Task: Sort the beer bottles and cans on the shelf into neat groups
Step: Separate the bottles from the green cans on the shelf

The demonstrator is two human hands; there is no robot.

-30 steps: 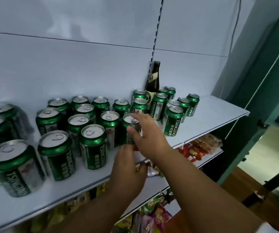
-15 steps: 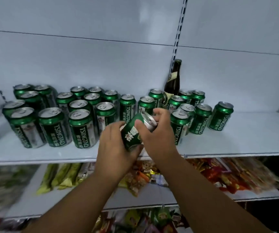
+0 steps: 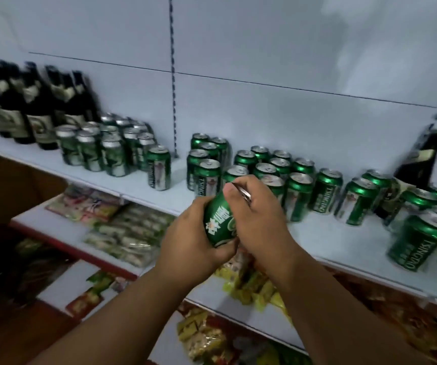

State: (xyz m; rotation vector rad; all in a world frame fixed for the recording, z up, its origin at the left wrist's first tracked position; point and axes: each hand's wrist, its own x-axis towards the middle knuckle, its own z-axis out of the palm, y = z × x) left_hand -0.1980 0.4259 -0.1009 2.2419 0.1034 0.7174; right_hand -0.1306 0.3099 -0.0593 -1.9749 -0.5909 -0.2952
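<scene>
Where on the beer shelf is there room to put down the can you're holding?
Bare shelf runs along the front edge, right of the hands. A small gap lies between the lone can and the middle cans. The middle cans and the left group beside the bottles are crowded. Both hands hold the can.

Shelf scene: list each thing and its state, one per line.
Held can: tilted, off the shelf, gripped by both hands.
Left hand: fingers curled round the can's body.
Right hand: grips the can's top end.
Lone can: upright, standing apart.
Dark bottles: upright, grouped at far left.
</scene>
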